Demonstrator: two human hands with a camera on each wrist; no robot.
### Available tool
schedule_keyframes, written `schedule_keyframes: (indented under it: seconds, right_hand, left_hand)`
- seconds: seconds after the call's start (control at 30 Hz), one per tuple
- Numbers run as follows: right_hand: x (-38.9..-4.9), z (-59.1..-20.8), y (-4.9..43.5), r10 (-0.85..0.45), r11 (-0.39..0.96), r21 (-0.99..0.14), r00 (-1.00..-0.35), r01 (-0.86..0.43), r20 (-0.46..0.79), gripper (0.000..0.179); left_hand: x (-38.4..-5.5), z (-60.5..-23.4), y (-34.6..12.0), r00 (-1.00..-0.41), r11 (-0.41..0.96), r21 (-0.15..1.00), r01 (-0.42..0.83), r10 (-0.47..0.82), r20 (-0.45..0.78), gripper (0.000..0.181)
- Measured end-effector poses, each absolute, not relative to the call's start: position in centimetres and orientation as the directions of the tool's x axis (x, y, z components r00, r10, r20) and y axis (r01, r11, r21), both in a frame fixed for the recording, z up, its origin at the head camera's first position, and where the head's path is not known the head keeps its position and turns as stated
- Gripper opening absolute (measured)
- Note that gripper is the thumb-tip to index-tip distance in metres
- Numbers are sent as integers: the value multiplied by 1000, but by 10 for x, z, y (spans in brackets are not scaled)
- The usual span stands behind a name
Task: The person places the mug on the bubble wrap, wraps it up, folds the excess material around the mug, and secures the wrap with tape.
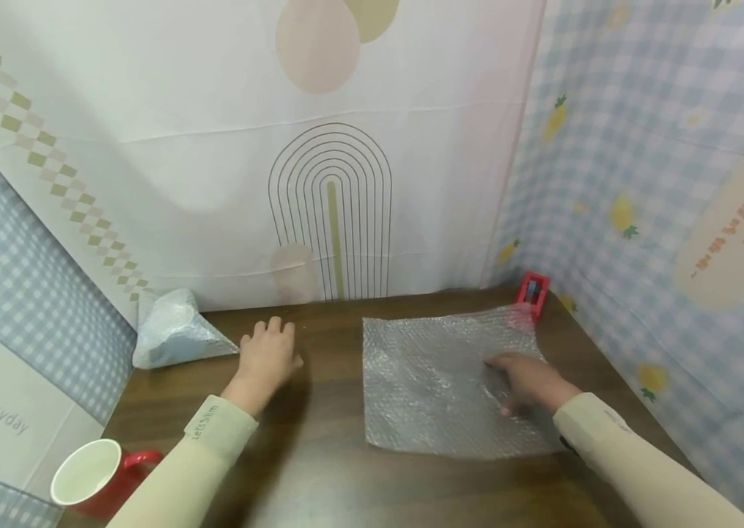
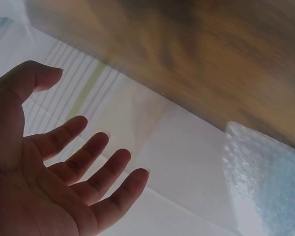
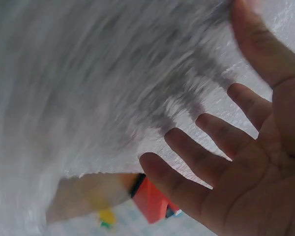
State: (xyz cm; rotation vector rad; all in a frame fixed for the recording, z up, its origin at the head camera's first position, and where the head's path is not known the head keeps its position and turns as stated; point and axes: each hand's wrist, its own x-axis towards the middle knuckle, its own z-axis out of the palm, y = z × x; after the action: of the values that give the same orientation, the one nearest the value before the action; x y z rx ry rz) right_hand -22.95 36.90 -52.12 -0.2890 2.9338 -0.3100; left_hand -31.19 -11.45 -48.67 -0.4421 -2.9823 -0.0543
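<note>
A sheet of clear bubble wrap (image 1: 424, 389) lies flat on the right part of the wooden table. Over its right side is my right hand (image 1: 530, 381), fingers spread and relaxed; in the right wrist view the palm and fingers (image 3: 187, 157) face the sheet, gripping nothing. Near the back of the table, my left hand (image 1: 268, 359) hovers with loosely bent fingers and holds nothing. Just left of it sits a bubble-wrapped bundle (image 1: 177, 334) with a pointed end; its contents cannot be made out. The left wrist view catches part of that bundle (image 2: 265, 182).
A red mug (image 1: 97, 477) with a white inside stands at the front left, partly behind my left sleeve. At the back right corner is a red tape dispenser (image 1: 533, 291), touching or just behind the sheet's corner. Fabric curtains (image 1: 213, 183) border the table.
</note>
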Motion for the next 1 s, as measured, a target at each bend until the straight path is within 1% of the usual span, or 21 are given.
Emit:
schedule_keyframes:
  seconds: [0.17,0.3,0.47,0.63,0.67,0.7,0.77,0.87,0.9,0.97,1.0]
  right_hand:
    - [-233,-518,340,-196,964,-212,-965,-158,-173,102]
    - [-237,-515,314,-196,966,-208,-961,-155,-196,101]
    - [-239,-511,287,-215,963,-207,-954,-171,-210,98]
    - [-244,-513,270,-242,958,-210,-945,-196,-222,98]
    - [-249,-523,273,-264,953,-203,-944,-224,-199,98]
    - [-251,-525,271,-272,952,-200,-942,-233,-198,98]
    - [-257,-535,271,-286,951,-179,-939,-254,-188,99]
    - [-258,-536,261,-295,948,-182,-937,-263,-186,99]
    - [-254,-527,253,-285,949,-201,-934,-243,-215,100]
    - [-255,-522,248,-293,945,-210,-932,-249,-213,100]
    - [-252,-512,242,-290,944,-227,-930,-240,-224,100]
  left_hand:
    - [-307,-488,-103,-943,949,26,314,308,122,61]
    - [-304,-490,-96,-940,943,27,333,329,95,66]
    - [-300,-495,-92,-922,921,41,387,386,36,78]
    - [-296,-500,-91,-877,878,121,463,474,-80,95]
    - [-295,-500,-91,-870,873,136,469,483,-102,100]
    - [-294,-501,-92,-864,870,145,472,489,-120,104]
    - [-293,-502,-93,-855,863,154,481,501,-136,112]
    - [-289,-503,-97,-843,852,156,499,519,-142,119]
    - [-288,-504,-99,-839,850,154,504,524,-147,122]
    - [-287,-503,-99,-836,847,155,509,529,-147,124]
    - [-287,-503,-99,-836,847,157,508,528,-149,126]
